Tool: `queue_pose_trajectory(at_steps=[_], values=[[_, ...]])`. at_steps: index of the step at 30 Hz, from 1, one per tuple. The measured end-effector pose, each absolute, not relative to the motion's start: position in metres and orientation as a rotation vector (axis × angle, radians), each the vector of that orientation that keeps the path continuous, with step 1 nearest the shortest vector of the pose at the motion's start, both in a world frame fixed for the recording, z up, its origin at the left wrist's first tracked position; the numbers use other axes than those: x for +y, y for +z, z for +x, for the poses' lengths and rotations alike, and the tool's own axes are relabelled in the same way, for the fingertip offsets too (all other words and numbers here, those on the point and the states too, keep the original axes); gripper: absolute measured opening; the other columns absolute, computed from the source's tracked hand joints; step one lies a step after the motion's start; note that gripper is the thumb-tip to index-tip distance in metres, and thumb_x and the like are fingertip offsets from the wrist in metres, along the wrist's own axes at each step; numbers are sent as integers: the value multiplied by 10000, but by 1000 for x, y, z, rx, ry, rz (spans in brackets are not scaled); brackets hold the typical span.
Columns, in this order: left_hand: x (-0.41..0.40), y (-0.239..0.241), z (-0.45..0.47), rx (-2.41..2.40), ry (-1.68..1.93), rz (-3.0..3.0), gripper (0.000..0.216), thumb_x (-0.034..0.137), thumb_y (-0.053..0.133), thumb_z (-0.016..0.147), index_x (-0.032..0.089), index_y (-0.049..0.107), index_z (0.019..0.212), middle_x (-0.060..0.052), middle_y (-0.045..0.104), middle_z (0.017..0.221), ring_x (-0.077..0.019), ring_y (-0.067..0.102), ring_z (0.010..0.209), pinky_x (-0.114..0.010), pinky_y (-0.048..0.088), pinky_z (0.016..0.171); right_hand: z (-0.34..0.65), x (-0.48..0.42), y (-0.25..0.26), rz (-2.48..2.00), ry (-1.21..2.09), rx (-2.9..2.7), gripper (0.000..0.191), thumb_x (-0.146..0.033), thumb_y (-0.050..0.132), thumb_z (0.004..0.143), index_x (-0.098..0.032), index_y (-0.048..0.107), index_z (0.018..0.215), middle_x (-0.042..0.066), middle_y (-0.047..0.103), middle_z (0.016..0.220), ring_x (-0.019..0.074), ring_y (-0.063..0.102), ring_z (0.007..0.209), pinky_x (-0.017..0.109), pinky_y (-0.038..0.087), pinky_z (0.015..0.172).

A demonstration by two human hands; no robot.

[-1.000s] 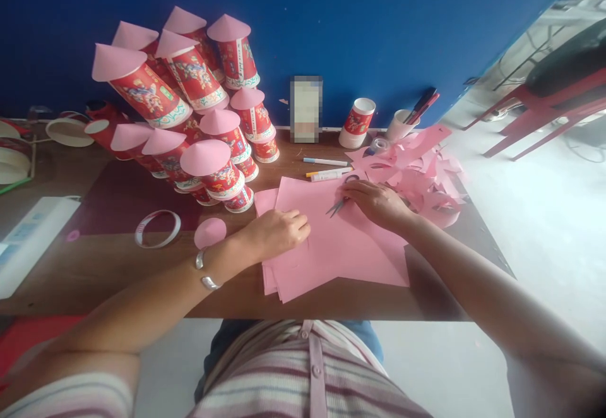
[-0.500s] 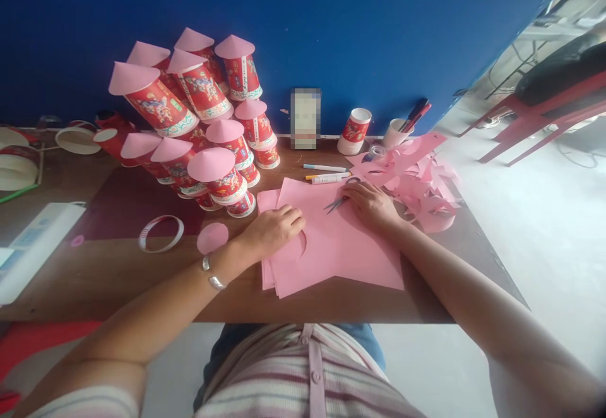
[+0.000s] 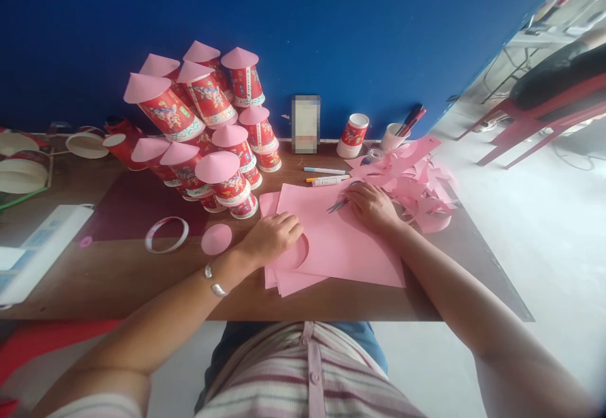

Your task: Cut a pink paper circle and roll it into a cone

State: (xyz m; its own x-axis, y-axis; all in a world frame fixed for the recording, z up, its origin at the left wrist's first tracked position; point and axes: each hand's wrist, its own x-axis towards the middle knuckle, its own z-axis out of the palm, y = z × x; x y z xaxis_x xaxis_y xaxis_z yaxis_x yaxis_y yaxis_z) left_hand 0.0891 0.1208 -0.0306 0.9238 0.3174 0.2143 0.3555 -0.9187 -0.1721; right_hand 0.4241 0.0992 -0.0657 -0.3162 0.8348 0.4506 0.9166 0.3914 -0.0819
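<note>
My left hand (image 3: 275,236) is on a round pink paper piece (image 3: 299,255), fingers bent down at its upper edge; the fingertips are partly hidden. That circle lies over a stack of pink paper sheets (image 3: 355,250). At the upper right of the stack, my right hand (image 3: 372,204) closes over the handles of a pair of scissors (image 3: 338,205), whose slim blades point left and lie low over the paper. To the left of my left hand sits a small pink paper cone (image 3: 216,239).
Stacked red paper cups (image 3: 165,112) with pink cone tops stand at the back left. Pink paper scraps (image 3: 416,181) are heaped at the right. Markers (image 3: 326,180), a phone (image 3: 305,124), a red cup (image 3: 354,135), a pen cup (image 3: 394,137) and a tape roll (image 3: 166,235) surround the paper.
The camera view has shifted slightly. My left hand has moved a little on the paper circle, which shows more of its edge. My right hand stays at the scissors.
</note>
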Motion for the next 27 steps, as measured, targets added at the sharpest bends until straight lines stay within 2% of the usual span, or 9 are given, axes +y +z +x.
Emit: queue_pose_trajectory(at_steps=[8,17,27], values=[[130,-51,88,-548,-480,-2951,104,87,598,986,168,656,957,-65,669,925,-219,621,865,-365,519,785,431,105,-76,-1667,-332,-2101,311,-162,508,1019,-209,801,1110,97,813,1107,290,684,1110,408,560,924],[128,-55,92,-618,-487,-2921,145,79,561,1013,175,634,933,-57,628,890,-217,591,833,-362,503,789,425,102,-72,-1662,-444,-2039,288,-212,504,1061,-205,790,1096,111,802,1140,288,668,1114,398,550,918],[123,-39,104,-811,-108,-2974,207,5,534,975,166,664,996,-96,692,964,-252,693,898,-398,555,804,421,99,-64,-1662,-443,-2126,274,-191,503,1053,-208,775,1083,120,773,1104,274,647,1025,381,498,854]])
